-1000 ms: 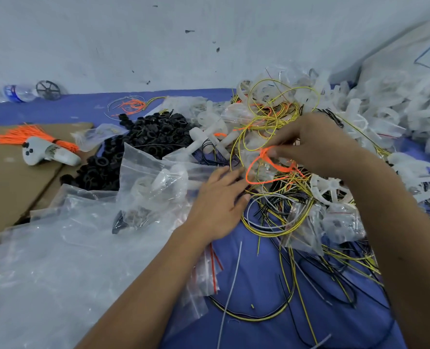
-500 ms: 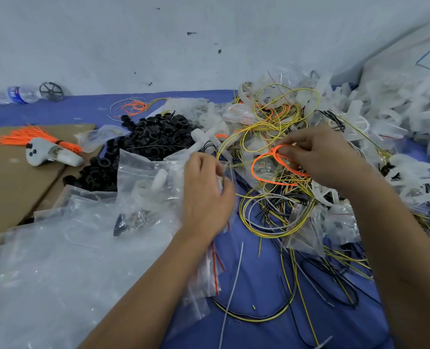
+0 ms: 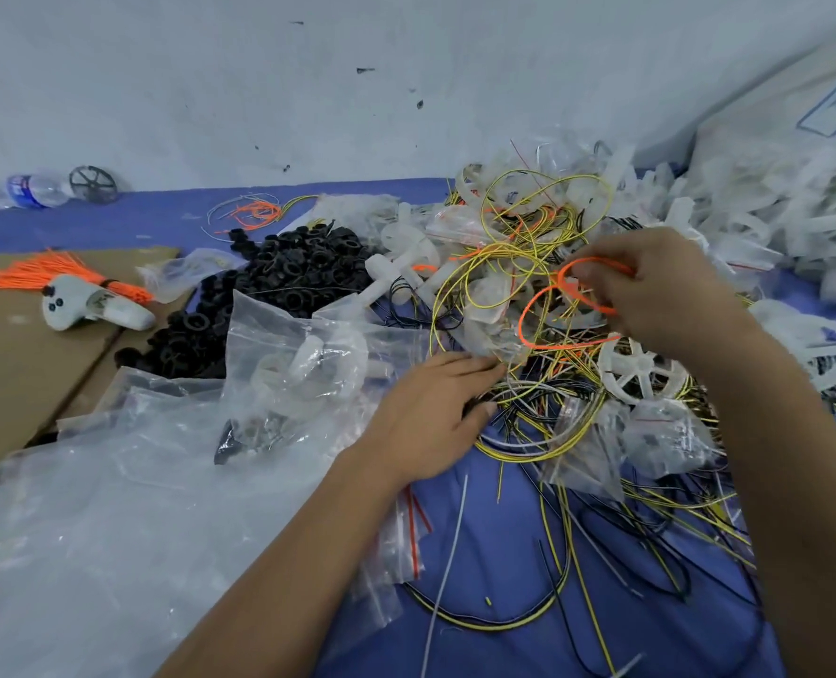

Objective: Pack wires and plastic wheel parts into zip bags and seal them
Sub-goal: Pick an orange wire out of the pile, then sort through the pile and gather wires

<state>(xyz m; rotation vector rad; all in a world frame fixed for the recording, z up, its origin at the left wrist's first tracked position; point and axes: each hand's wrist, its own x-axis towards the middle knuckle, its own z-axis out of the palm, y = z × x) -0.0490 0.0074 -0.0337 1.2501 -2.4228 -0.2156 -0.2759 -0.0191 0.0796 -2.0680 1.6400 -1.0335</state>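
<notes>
Pinching a looped orange wire (image 3: 548, 310) in right hand (image 3: 660, 291) above the wire tangle (image 3: 513, 266).
Left hand (image 3: 430, 418) flat, fingers spread, grip loose beside zip bag (image 3: 303, 369) holding white wheel parts; black rings (image 3: 279, 281) heaped behind.

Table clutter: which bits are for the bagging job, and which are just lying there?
For the job:
- orange wire, held in the right hand
- yellow wires
- white plastic wheel
- zip bags, by the left hand

Just lying about:
- water bottle
- white controller
- cardboard
</notes>
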